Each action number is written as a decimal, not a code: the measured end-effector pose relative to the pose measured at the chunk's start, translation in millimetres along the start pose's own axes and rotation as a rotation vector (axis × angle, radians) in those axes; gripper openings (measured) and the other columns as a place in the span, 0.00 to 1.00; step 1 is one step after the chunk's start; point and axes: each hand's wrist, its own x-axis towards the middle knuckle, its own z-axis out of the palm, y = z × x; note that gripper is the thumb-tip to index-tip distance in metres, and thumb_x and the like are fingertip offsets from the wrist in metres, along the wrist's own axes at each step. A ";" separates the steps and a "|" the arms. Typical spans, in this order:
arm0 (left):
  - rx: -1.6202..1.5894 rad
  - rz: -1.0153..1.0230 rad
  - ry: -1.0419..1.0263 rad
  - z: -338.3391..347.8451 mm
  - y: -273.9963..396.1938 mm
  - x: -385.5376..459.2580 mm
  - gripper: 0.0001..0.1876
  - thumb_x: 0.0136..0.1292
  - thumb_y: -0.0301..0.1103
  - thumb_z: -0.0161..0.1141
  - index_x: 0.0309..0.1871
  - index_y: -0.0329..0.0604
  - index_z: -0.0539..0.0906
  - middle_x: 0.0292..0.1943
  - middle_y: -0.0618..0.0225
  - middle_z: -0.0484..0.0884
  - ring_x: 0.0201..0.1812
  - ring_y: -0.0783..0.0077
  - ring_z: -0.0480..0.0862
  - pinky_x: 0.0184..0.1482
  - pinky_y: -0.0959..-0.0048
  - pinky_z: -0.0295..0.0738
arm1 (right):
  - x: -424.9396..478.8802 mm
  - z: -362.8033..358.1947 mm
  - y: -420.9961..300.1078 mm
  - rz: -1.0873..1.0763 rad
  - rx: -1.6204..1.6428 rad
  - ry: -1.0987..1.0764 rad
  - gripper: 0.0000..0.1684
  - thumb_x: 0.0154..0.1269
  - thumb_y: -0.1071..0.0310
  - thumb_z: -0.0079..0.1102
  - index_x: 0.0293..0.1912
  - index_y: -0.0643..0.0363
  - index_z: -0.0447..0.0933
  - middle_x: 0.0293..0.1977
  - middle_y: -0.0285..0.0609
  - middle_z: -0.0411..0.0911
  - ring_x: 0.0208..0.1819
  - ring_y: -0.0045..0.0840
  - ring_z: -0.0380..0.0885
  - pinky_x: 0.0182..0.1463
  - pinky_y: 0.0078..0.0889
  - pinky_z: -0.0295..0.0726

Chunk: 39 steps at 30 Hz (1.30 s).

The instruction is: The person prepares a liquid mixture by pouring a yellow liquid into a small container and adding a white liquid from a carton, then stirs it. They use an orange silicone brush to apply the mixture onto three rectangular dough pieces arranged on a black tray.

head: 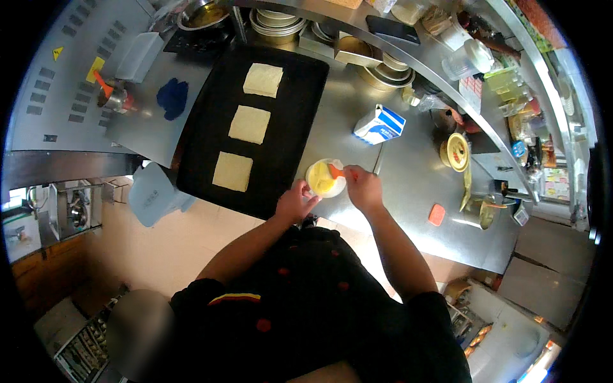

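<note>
My left hand [298, 201] grips the near left rim of a small white bowl [313, 165] at the edge of the steel worktable. Inside the bowl is a yellow mixture [320, 181] with something whitish around it. Pinched in my right hand [364, 186] is an orange-headed spatula [337, 172], its head dipped into the bowl; my fist hides most of its handle. To the left lies a black baking tray [287, 124] bearing three pale square slices, which look like bread or pastry: a far one [263, 80], a middle one [249, 124] and a near one [232, 171].
Beyond the bowl stands a blue-and-white carton [379, 125]. Stacked round tins [277, 26] sit under a steel shelf [330, 20] at the back. A dark blue cloth [172, 98] lies left of the tray. Rightward are a yellow-lidded tub [455, 152], a red scraper [436, 215] and a metal pot [480, 214].
</note>
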 end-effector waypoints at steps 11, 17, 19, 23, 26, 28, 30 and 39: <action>0.201 0.000 0.021 -31.2 23.6 -22.9 0.30 0.67 0.44 0.70 0.66 0.39 0.77 0.65 0.51 0.82 0.66 0.49 0.80 0.69 0.56 0.74 | -10.9 -4.2 13.3 -0.194 0.088 0.080 0.12 0.73 0.57 0.62 0.45 0.51 0.88 0.39 0.46 0.88 0.41 0.42 0.86 0.44 0.43 0.85; 0.561 -0.099 0.595 -143.5 -46.3 -11.5 0.29 0.69 0.44 0.66 0.68 0.37 0.77 0.66 0.49 0.79 0.70 0.46 0.75 0.73 0.52 0.67 | -20.6 -4.3 10.9 -0.214 0.170 0.059 0.12 0.73 0.57 0.64 0.45 0.54 0.88 0.40 0.46 0.87 0.42 0.41 0.86 0.46 0.42 0.85; 0.403 -0.288 0.573 -175.4 -79.9 -1.9 0.32 0.68 0.46 0.68 0.68 0.34 0.76 0.65 0.48 0.80 0.67 0.48 0.78 0.69 0.53 0.72 | -24.6 -9.2 10.2 -0.142 0.269 0.162 0.12 0.72 0.59 0.65 0.45 0.55 0.88 0.40 0.47 0.87 0.40 0.42 0.86 0.44 0.41 0.85; -0.001 -0.469 0.316 -214.5 -141.9 17.4 0.37 0.65 0.48 0.71 0.69 0.32 0.74 0.60 0.51 0.83 0.59 0.54 0.84 0.58 0.59 0.80 | -34.4 14.8 -7.0 -0.078 0.160 0.148 0.12 0.72 0.60 0.65 0.46 0.57 0.87 0.37 0.48 0.86 0.38 0.42 0.86 0.42 0.41 0.85; -0.292 -0.609 0.051 -230.6 -126.7 29.9 0.37 0.63 0.46 0.73 0.69 0.33 0.74 0.56 0.55 0.84 0.54 0.58 0.86 0.54 0.64 0.81 | -48.0 28.3 -27.2 -0.036 0.182 0.129 0.11 0.72 0.62 0.66 0.48 0.55 0.87 0.38 0.48 0.85 0.37 0.42 0.86 0.42 0.39 0.84; -0.341 -0.580 -0.043 -238.6 -95.6 27.2 0.37 0.63 0.45 0.74 0.71 0.34 0.73 0.60 0.57 0.82 0.58 0.60 0.84 0.56 0.62 0.82 | -56.0 38.1 -35.1 0.037 0.255 0.160 0.10 0.71 0.65 0.67 0.49 0.54 0.87 0.39 0.49 0.85 0.38 0.42 0.86 0.43 0.39 0.84; -0.406 -0.531 -0.108 -239.4 -92.5 27.5 0.37 0.63 0.43 0.74 0.71 0.36 0.72 0.62 0.58 0.81 0.60 0.61 0.83 0.58 0.61 0.81 | -59.8 53.5 -37.2 0.055 0.253 0.210 0.10 0.70 0.66 0.67 0.49 0.54 0.87 0.39 0.48 0.85 0.38 0.42 0.86 0.43 0.39 0.84; -1.163 -0.465 -0.470 -225.3 -103.1 11.7 0.33 0.70 0.42 0.64 0.75 0.42 0.70 0.69 0.59 0.78 0.68 0.56 0.78 0.71 0.54 0.72 | -55.2 60.2 -42.6 0.282 0.246 0.284 0.10 0.73 0.62 0.64 0.47 0.55 0.86 0.39 0.49 0.88 0.39 0.45 0.88 0.45 0.40 0.86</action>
